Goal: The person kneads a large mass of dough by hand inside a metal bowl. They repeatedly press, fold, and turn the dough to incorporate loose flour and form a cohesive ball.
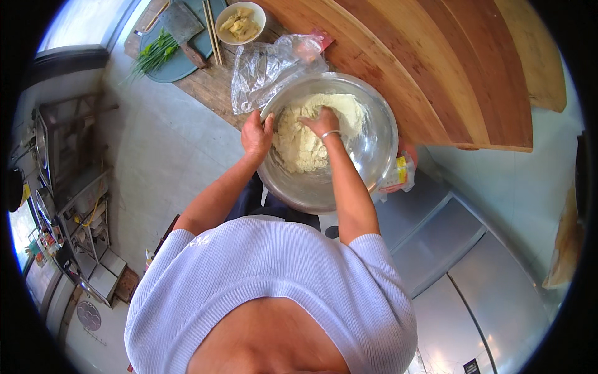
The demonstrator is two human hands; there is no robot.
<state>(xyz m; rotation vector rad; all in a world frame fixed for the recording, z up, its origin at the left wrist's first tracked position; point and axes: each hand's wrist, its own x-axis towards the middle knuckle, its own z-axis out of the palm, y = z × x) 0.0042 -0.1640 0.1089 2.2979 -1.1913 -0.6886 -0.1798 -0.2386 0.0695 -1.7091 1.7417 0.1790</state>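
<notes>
A large steel mixing bowl (385, 134) stands at the table's near edge, holding pale yellowish flour (305, 153) that looks partly clumped. With its fingers closed round the left rim, my left hand (256, 133) grips the bowl. Down in the flour is my right hand (322, 122), a bracelet (331, 133) at its wrist. Its thumb side points left and the other fingers curl into the flour, which hides their tips.
A crumpled clear plastic bag (268, 71) lies behind the bowl. Farther left are a white bowl of yellowish food pieces (240, 25), chopsticks (212, 31), a cleaver (182, 25) and green herbs (157, 53) on a board. A round wooden tabletop (436, 68) extends right; a steel cabinet (467, 280) stands nearer me.
</notes>
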